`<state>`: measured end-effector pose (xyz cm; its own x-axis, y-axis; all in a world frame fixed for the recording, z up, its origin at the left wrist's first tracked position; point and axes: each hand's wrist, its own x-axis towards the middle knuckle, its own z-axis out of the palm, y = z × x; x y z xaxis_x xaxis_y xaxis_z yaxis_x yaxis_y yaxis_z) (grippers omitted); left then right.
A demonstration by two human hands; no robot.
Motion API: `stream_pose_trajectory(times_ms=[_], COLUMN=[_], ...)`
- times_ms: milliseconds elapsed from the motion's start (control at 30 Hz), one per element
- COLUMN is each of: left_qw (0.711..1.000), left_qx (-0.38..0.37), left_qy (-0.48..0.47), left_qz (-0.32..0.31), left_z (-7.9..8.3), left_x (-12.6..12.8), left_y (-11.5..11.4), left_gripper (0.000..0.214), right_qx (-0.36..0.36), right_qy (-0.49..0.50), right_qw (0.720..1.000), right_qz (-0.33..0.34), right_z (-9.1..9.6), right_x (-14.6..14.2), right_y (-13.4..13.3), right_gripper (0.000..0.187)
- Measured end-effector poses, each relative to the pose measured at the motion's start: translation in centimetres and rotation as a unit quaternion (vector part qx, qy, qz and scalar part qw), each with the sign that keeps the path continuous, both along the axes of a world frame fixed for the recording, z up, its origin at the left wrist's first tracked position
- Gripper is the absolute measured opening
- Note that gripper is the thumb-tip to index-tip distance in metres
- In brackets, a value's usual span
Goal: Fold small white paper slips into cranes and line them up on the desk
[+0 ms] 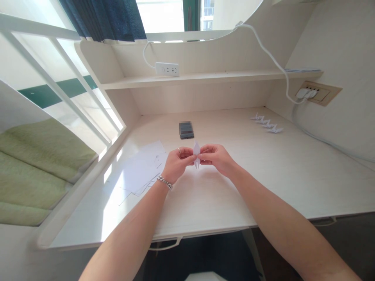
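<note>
A small piece of folded white paper (196,148) stands upright over the middle of the desk, a narrow diamond with a split lower end. My left hand (179,160) pinches its left side between thumb and fingers; a ring and a chain bracelet are on this hand and wrist. From the right, my right hand (216,158) grips the same paper, its thumb close to the left thumb. The fingertips hide part of the middle of the folds. Several folded white paper cranes (268,123) sit in a row at the back right of the desk.
Loose white paper sheets and scraps (140,166) lie left of my hands. Beyond them is a dark phone-like object (186,130), partly blurred. A power strip (167,69) rests on the shelf (205,78). A white cable (272,56) runs down to the wall socket (322,93).
</note>
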<state>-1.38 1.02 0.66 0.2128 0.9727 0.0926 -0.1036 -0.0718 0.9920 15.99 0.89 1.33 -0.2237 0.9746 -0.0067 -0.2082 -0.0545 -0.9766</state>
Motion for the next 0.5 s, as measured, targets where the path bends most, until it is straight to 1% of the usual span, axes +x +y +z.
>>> stream_pose_trajectory(times_ms=[167,367,500], left_qw=[1.0,0.996,0.993], left_qx=[-0.012,-0.049,-0.059], left_qy=[-0.005,-0.077,-0.098], left_qz=[-0.005,-0.026,-0.039], left_z=[0.21,0.76,0.8], left_x=[0.09,0.23,0.34], left_y=[-0.08,-0.38,-0.36], left_gripper=[0.023,0.016,0.012], right_qx=[0.0,-0.006,0.004], right_qy=[-0.006,0.034,0.045], right_qw=[1.0,0.999,0.999], right_qz=[-0.004,0.005,0.021], right_z=[0.05,-0.24,-0.43], right_x=[-0.11,-0.25,-0.05], right_y=[-0.06,0.04,-0.1], right_gripper=[0.021,0.017,0.015])
